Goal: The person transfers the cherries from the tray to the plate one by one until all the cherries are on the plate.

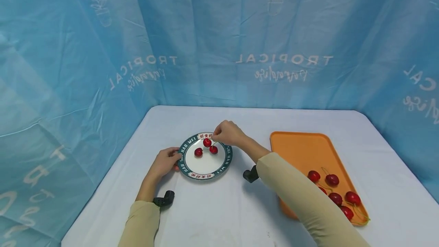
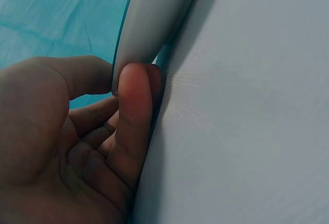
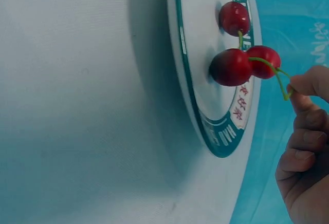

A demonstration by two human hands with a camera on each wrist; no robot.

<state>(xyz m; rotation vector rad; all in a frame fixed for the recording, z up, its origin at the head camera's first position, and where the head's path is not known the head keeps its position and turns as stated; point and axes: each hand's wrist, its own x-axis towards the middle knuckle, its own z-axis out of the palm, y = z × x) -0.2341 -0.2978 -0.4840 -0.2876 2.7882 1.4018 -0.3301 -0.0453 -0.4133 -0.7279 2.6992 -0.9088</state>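
Note:
A white plate [image 1: 202, 165] with a dark green lettered rim stands on the table, bearing three red cherries. My left hand [image 1: 165, 162] grips its left edge; in the left wrist view, the plate [image 2: 154, 23] shows side-on, with fingertips under it and the left hand [image 2: 77, 136] at its rim. Over the plate's far right side, my right hand [image 1: 230, 133] pinches a green cherry stem [image 3: 282, 85]. That stem belongs to a cherry [image 1: 207, 142] near the fingertips. The other two are a right cherry [image 1: 213, 149] and a left cherry [image 1: 198, 152].
To the right lies an orange tray [image 1: 298, 148], partly covered by my right sleeve [image 1: 302, 201]. Several stemmed cherries [image 1: 332, 180] lie at its near right end. A white cloth [image 1: 205, 216] covers the table, and blue printed curtains [image 1: 219, 41] hang behind and at the sides.

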